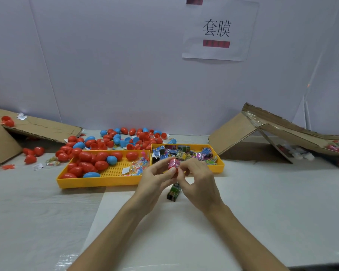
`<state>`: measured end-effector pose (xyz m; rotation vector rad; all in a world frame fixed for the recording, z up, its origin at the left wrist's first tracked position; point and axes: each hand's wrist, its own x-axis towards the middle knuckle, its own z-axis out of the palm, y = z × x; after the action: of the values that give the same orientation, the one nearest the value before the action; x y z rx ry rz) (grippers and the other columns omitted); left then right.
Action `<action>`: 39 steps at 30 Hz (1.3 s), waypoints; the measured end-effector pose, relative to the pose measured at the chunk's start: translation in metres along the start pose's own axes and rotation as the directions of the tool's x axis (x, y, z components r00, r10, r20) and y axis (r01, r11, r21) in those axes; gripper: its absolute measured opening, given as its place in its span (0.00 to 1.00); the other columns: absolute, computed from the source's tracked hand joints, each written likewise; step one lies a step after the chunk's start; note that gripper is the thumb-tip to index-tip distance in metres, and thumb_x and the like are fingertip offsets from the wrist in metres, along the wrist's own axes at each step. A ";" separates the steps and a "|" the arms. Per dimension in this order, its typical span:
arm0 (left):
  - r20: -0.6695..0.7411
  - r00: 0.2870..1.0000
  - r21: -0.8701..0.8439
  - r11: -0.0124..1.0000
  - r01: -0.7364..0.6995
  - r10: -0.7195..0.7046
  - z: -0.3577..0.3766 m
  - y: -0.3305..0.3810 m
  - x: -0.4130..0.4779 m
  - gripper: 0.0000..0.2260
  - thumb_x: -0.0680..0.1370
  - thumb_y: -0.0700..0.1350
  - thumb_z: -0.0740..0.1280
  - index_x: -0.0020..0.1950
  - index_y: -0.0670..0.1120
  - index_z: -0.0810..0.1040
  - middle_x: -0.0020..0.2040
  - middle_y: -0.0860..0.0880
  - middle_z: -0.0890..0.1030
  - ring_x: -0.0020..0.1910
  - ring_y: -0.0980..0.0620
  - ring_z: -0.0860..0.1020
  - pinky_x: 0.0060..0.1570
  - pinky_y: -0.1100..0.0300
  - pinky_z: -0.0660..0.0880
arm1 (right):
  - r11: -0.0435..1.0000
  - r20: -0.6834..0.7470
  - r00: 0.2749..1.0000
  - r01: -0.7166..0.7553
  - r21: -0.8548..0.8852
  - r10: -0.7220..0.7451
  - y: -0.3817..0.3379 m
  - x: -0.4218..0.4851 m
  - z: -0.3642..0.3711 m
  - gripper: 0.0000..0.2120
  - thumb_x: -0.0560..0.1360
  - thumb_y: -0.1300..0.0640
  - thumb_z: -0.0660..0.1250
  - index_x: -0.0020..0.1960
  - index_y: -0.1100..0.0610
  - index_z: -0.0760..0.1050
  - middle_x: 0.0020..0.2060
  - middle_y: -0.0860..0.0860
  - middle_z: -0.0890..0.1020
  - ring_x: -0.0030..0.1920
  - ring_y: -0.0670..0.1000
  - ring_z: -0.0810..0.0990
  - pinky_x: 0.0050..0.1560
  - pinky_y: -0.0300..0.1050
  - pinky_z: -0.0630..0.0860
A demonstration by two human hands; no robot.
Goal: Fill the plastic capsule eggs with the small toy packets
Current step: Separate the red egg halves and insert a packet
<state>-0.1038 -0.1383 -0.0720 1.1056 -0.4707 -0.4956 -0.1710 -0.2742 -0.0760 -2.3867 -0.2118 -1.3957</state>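
Pink film wrapped the packet (174, 163) that both hands held up together, just above the table (262, 192) and in front of the two trays. The left hand (155, 177) curled its fingers (160, 163) round the packet's left side, with the thumb pressed to a red rounded part (172, 170) at its lower end; whether that part was an egg half could not be told. The right hand (198, 177) pinched the packet's right edge with fingertips and thumb, its other fingers bent. So the packet sat between the two sets of fingers, touching both and clear of the table.

Directly below the hands a green box (174, 192) lay on the table, partly hidden by the right hand.

Behind the hands, the left tray (98, 181), yellow, held red and blue eggs (86, 156) at its left end and clear toy bags (137, 167) at its right. The right tray (220, 161), also yellow and just beside it, was filled with small printed boxes (184, 151). More loose eggs (114, 136) lay scattered on the table beyond the trays.

Bent cardboard (37, 126) leaned at the far left, another sheet (233, 133) at the far right. A paper sign (217, 32) hung on the wall.
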 end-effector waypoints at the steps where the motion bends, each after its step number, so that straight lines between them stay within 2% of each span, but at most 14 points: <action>1: 0.010 1.000 -0.018 1.000 0.013 -0.013 -0.001 0.001 0.000 0.21 0.71 0.42 0.74 0.64 0.47 0.79 0.55 0.47 0.86 0.56 0.48 0.84 0.48 0.59 0.81 | 0.996 -0.006 0.998 -0.058 0.071 0.058 0.000 0.000 0.000 0.03 0.77 0.63 0.67 0.46 0.59 0.79 0.40 0.50 0.81 0.40 0.44 0.76 0.45 0.34 0.73; 4: 0.026 0.999 -0.035 0.998 0.043 -0.042 -0.003 0.003 0.000 0.19 0.75 0.41 0.73 0.66 0.48 0.77 0.56 0.45 0.85 0.55 0.47 0.85 0.48 0.59 0.80 | 0.899 0.006 0.956 -0.278 0.338 0.293 0.005 0.004 -0.002 0.05 0.78 0.63 0.69 0.51 0.56 0.81 0.45 0.46 0.83 0.46 0.44 0.82 0.46 0.34 0.77; 6: 0.036 0.998 -0.021 0.998 0.052 -0.051 -0.003 0.003 -0.001 0.19 0.75 0.42 0.73 0.66 0.47 0.78 0.56 0.44 0.85 0.52 0.48 0.84 0.49 0.58 0.79 | 0.733 0.160 0.886 -0.452 0.508 0.435 0.011 0.007 -0.005 0.04 0.78 0.61 0.71 0.50 0.53 0.83 0.45 0.46 0.85 0.47 0.47 0.85 0.46 0.37 0.80; 8: 0.043 0.998 -0.005 0.999 0.052 -0.051 -0.002 0.004 -0.002 0.20 0.73 0.44 0.73 0.66 0.47 0.79 0.55 0.45 0.85 0.51 0.50 0.84 0.50 0.57 0.77 | 0.611 0.298 0.821 -0.565 0.555 0.488 0.016 0.007 -0.007 0.03 0.77 0.60 0.73 0.48 0.53 0.84 0.45 0.46 0.86 0.46 0.48 0.86 0.45 0.39 0.81; 11: 0.045 0.997 0.014 0.998 0.061 -0.062 0.000 0.005 -0.003 0.21 0.73 0.47 0.74 0.66 0.48 0.80 0.55 0.46 0.85 0.50 0.52 0.83 0.49 0.58 0.78 | 0.500 0.376 0.780 -0.614 0.611 0.500 0.019 0.007 -0.008 0.01 0.75 0.59 0.74 0.46 0.56 0.82 0.46 0.47 0.87 0.45 0.49 0.87 0.44 0.38 0.79; 14: 0.072 0.995 0.024 0.997 0.069 -0.071 0.001 0.006 -0.004 0.19 0.74 0.49 0.73 0.64 0.48 0.82 0.54 0.47 0.84 0.49 0.53 0.83 0.47 0.62 0.78 | 0.465 0.424 0.762 -0.639 0.613 0.489 0.022 0.007 -0.008 0.05 0.72 0.51 0.73 0.43 0.53 0.81 0.50 0.46 0.86 0.47 0.49 0.85 0.44 0.40 0.79; 16: 0.088 0.993 0.026 0.997 0.070 -0.072 0.002 0.006 -0.005 0.17 0.75 0.49 0.72 0.63 0.48 0.83 0.53 0.47 0.85 0.49 0.53 0.83 0.47 0.62 0.78 | 0.438 0.467 0.752 -0.654 0.617 0.466 0.023 0.006 -0.007 0.05 0.72 0.50 0.72 0.43 0.52 0.81 0.51 0.47 0.85 0.47 0.50 0.84 0.44 0.41 0.79; 20: 0.089 0.993 0.031 0.997 0.069 -0.071 0.001 0.007 -0.005 0.18 0.76 0.47 0.71 0.65 0.47 0.81 0.58 0.45 0.85 0.57 0.49 0.83 0.53 0.58 0.78 | 0.396 0.509 0.741 -0.667 0.631 0.437 0.028 0.005 -0.005 0.05 0.74 0.51 0.71 0.44 0.52 0.81 0.51 0.51 0.85 0.49 0.51 0.84 0.48 0.44 0.79; 22: 0.090 0.993 0.012 0.998 0.069 -0.070 0.002 0.006 -0.004 0.18 0.76 0.45 0.71 0.65 0.46 0.80 0.59 0.45 0.84 0.59 0.48 0.83 0.52 0.59 0.79 | 0.377 0.519 0.739 -0.669 0.640 0.430 0.030 0.004 -0.004 0.07 0.74 0.50 0.72 0.45 0.53 0.81 0.50 0.53 0.85 0.51 0.54 0.84 0.52 0.48 0.80; 26: 0.093 0.993 -0.025 0.997 0.068 -0.066 0.002 0.007 -0.004 0.17 0.75 0.43 0.71 0.64 0.45 0.81 0.58 0.44 0.85 0.59 0.48 0.83 0.51 0.61 0.80 | 0.352 0.529 0.733 -0.674 0.650 0.427 0.030 0.004 -0.003 0.21 0.71 0.44 0.73 0.52 0.61 0.80 0.50 0.58 0.85 0.53 0.59 0.84 0.58 0.56 0.80; 32: 0.101 0.993 -0.058 0.996 0.063 -0.057 0.002 0.007 -0.004 0.18 0.74 0.43 0.72 0.64 0.45 0.81 0.58 0.43 0.84 0.59 0.47 0.83 0.51 0.60 0.80 | 0.347 0.535 0.733 -0.675 0.652 0.420 0.029 0.003 -0.005 0.13 0.76 0.51 0.70 0.53 0.61 0.81 0.51 0.59 0.85 0.55 0.61 0.83 0.63 0.63 0.77; 35: 0.103 0.993 -0.063 0.996 0.065 -0.059 0.003 0.008 -0.004 0.17 0.74 0.43 0.71 0.64 0.45 0.81 0.58 0.43 0.84 0.59 0.47 0.83 0.51 0.60 0.80 | 0.329 0.534 0.731 -0.675 0.661 0.426 0.028 0.004 -0.006 0.10 0.77 0.54 0.70 0.51 0.61 0.80 0.49 0.58 0.85 0.53 0.59 0.83 0.62 0.61 0.78; 37: 0.116 0.991 -0.070 0.995 0.072 -0.064 0.003 0.008 -0.005 0.18 0.75 0.43 0.71 0.65 0.45 0.81 0.57 0.44 0.85 0.58 0.48 0.83 0.50 0.61 0.80 | 0.310 0.523 0.726 -0.674 0.671 0.447 0.028 0.006 -0.008 0.06 0.76 0.54 0.72 0.47 0.57 0.82 0.46 0.56 0.85 0.50 0.57 0.83 0.57 0.55 0.80; 39: 0.131 0.989 -0.061 0.995 0.079 -0.070 0.004 0.008 -0.006 0.19 0.74 0.44 0.72 0.65 0.46 0.81 0.56 0.45 0.85 0.57 0.48 0.84 0.50 0.61 0.80 | 0.267 0.519 0.711 -0.678 0.685 0.475 0.028 0.007 -0.011 0.07 0.73 0.53 0.72 0.49 0.55 0.81 0.46 0.54 0.84 0.49 0.55 0.83 0.50 0.48 0.80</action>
<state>-0.1098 -0.1343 -0.0637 1.0342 -0.5237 -0.6469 -0.1675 -0.3044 -0.0713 -1.4525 -0.0182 -0.4372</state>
